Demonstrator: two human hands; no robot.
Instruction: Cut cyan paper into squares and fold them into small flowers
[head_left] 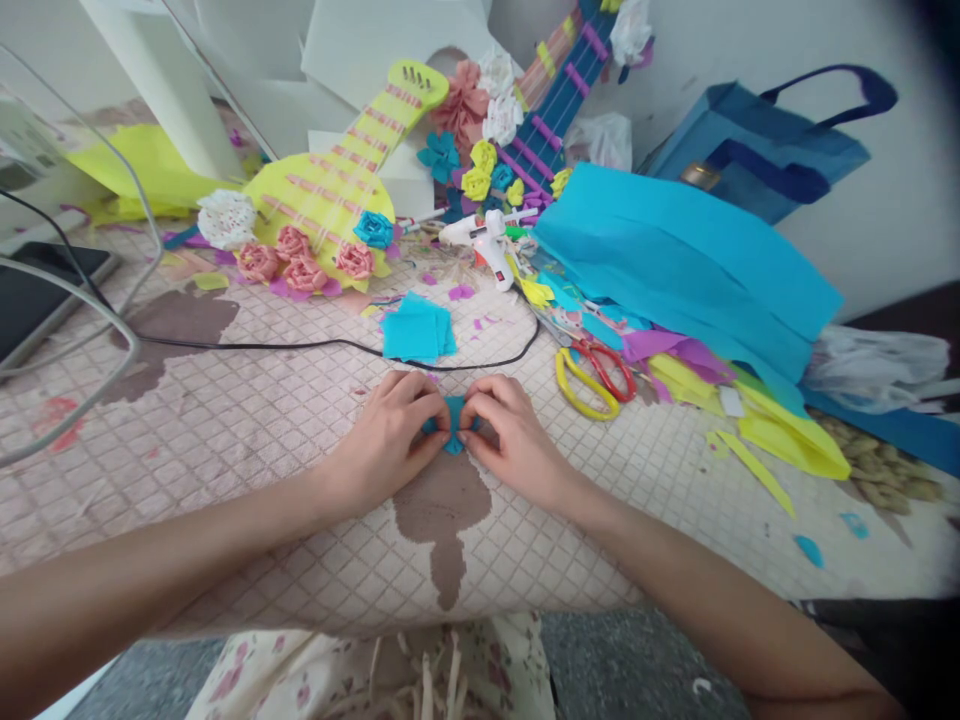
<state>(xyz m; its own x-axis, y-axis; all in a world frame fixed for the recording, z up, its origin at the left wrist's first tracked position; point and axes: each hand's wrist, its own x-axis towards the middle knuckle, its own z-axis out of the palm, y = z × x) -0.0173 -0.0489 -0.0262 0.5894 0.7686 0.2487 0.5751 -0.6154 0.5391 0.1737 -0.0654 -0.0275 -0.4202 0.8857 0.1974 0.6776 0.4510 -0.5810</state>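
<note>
Floral cloth (499,675) — beyond, blue paper (454,411) between left hand (403,428) and right hand (506,430) — each grip pinched closed on it.

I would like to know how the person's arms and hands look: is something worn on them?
The arms show no sleeves. The left hand and right hand wear no gloves, and no ring, bracelet, watch or marking is visible.

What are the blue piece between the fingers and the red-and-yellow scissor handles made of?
Blue piece: matte, likely paper or thin nonwoven fabric; it looks folded, without shine. Scissor handles: probably smooth plastic, judging by their bright, even colour and rounded loops.
</note>
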